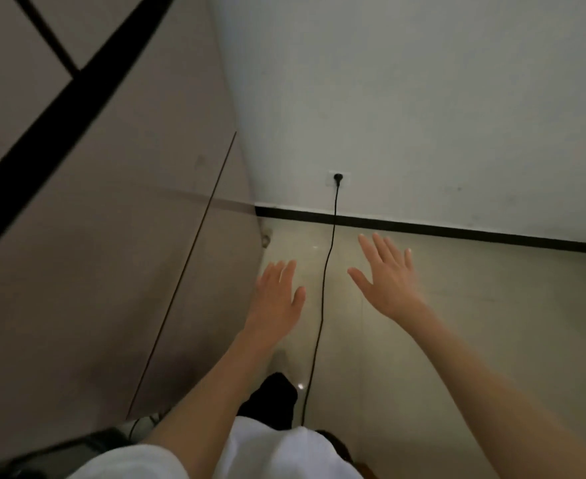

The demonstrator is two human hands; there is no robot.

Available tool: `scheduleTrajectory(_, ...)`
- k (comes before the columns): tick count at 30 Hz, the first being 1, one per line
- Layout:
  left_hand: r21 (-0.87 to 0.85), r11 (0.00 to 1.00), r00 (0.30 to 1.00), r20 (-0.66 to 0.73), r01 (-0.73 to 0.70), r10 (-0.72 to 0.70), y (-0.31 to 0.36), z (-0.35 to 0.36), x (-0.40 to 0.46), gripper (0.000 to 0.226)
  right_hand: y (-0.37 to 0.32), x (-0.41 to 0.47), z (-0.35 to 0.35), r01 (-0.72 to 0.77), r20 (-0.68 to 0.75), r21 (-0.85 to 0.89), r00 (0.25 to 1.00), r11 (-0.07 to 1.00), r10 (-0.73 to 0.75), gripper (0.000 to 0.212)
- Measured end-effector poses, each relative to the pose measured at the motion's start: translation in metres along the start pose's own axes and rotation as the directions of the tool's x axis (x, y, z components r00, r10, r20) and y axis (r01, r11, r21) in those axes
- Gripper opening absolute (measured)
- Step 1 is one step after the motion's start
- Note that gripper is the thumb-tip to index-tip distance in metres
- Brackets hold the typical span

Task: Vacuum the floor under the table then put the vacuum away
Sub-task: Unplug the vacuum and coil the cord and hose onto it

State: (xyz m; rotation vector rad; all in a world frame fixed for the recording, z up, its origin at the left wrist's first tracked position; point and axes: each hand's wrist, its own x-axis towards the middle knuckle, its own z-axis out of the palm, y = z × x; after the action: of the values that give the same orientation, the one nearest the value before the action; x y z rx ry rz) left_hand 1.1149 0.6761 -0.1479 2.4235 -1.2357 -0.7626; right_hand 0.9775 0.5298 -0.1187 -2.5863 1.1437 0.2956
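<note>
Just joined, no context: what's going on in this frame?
A person stands facing a wall corner with both hands out, fingers spread, holding nothing: left hand, right hand. Between them a black cord runs across the floor up to a plug in the wall socket. No vacuum is clearly visible.

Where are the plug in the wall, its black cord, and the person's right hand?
plug (337,178): head view, on its black body in the socket.
cord (322,299): head view, mid-length over the floor.
right hand (390,281): head view, middle of the hand.
</note>
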Motion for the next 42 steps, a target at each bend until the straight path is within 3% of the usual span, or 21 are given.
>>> scheduleTrajectory(4, -0.065, 0.998, 1.0, -0.002, 0.022, -0.022, 0.021, -0.023, 0.07, 0.051, 0.022, 0.065, -0.027, 0.026, 0.009, -0.051, 1.0, 0.998, -0.026, 0.064)
scheduleTrajectory(7, -0.02, 0.999, 0.999, -0.01, 0.04, -0.041, 0.034, -0.026, 0.121, 0.048, 0.045, 0.116, -0.04, 0.054, 0.045, -0.123, 0.998, 0.991, -0.049, 0.063)
scheduleTrajectory(13, -0.065, 0.964, 0.966, -0.004, 0.259, -0.259, 0.053, 0.007, 0.223, 0.048, 0.101, 0.245, -0.06, 0.297, 0.178, -0.356, 0.952, 0.886, -0.248, 0.061)
scheduleTrajectory(19, -0.333, 0.836, 0.874, -0.062, 0.437, -0.481, 0.087, 0.066, 0.343, 0.045, 0.159, 0.411, -0.053, 0.6, 0.358, -0.599, 0.793, 0.531, -0.493, 0.06)
scheduleTrajectory(27, -0.593, 0.633, 0.795, 0.02, 0.498, -0.606, 0.067, 0.195, 0.484, 0.044, 0.201, 0.562, 0.064, 0.705, 0.497, -0.7, 0.595, 0.113, -0.632, 0.06)
scheduleTrajectory(29, -0.647, 0.568, 0.774, 0.054, 0.508, -0.631, 0.047, 0.222, 0.521, 0.044, 0.206, 0.59, 0.097, 0.683, 0.496, -0.729, 0.577, 0.051, -0.649, 0.061)
scheduleTrajectory(31, -0.661, 0.558, 0.767, 0.044, 0.503, -0.64, 0.029, 0.245, 0.561, 0.046, 0.214, 0.615, 0.124, 0.6, 0.424, -0.799, 0.613, 0.044, -0.667, 0.063)
scheduleTrajectory(35, -0.722, 0.53, 0.801, 0.057, 0.445, -0.596, 0.019, 0.263, 0.639, 0.049, 0.235, 0.647, 0.146, 0.496, 0.395, -0.867, 0.619, -0.052, -0.679, 0.063)
scheduleTrajectory(42, -0.701, 0.547, 0.792, 0.042, 0.458, -0.608, 0.014, 0.26, 0.679, 0.025, 0.246, 0.661, 0.149, 0.464, 0.427, -0.873, 0.573, -0.153, -0.699, 0.071)
